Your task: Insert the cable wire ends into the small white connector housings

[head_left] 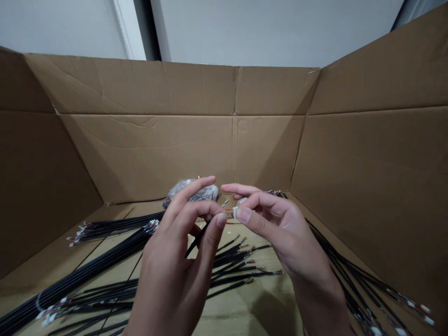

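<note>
Between thumb and index finger, my left hand pinches a black cable close to its end. Thin coloured wires come out of that end, orange and red among them, and reach toward the right. My right hand pinches a small white connector where the orange wire meets it. How far the wires sit inside the connector cannot be made out. Both hands are held above the cardboard, fingertips a short gap apart. Below them lie several loose black cables with stripped wire ends.
A tied bundle of black cables lies at the left, with another bundle behind it. More cables with white connectors lie along the right wall. A clear plastic bag sits at the back. Tall cardboard walls enclose the area.
</note>
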{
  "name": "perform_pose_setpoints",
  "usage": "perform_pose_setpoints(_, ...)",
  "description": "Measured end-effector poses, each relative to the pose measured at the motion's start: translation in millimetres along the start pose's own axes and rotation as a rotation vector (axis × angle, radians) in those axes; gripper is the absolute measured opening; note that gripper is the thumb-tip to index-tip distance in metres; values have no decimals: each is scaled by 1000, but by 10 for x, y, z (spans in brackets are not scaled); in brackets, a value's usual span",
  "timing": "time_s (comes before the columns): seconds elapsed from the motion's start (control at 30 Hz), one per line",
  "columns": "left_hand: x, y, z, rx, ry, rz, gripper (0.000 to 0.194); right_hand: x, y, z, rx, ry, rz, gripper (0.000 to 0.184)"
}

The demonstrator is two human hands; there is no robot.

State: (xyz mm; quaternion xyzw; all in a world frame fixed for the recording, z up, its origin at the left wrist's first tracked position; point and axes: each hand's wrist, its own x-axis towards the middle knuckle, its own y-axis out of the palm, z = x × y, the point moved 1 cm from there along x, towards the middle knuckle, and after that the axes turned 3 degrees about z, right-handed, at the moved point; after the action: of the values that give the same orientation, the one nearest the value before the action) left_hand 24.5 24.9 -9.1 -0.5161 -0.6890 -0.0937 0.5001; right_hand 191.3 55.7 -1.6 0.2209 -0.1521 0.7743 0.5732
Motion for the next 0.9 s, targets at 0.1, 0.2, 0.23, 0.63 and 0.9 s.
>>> perform_pose_setpoints(0.1,4,-6,-7,7,-12,23,9,0,4,6,5,-1,3,13)
perform_pose_setpoints(0.2,11,-6,-4,6,-13,13,9,5,4,10,4,-3,6,14)
perform_pose_setpoints(0.23,12,-4,-3,5,-15,13,9,5,3,10,1,-3,8,14)
perform_pose_setpoints(0.63,-31,-32,-86,110,16,4,9,-89,47,95,-64,-30,6,18)
perform_pose_setpoints(0.9,-61,-42,-118,139,12,-37,11,-69,70,86,-83,-38,-10,17)
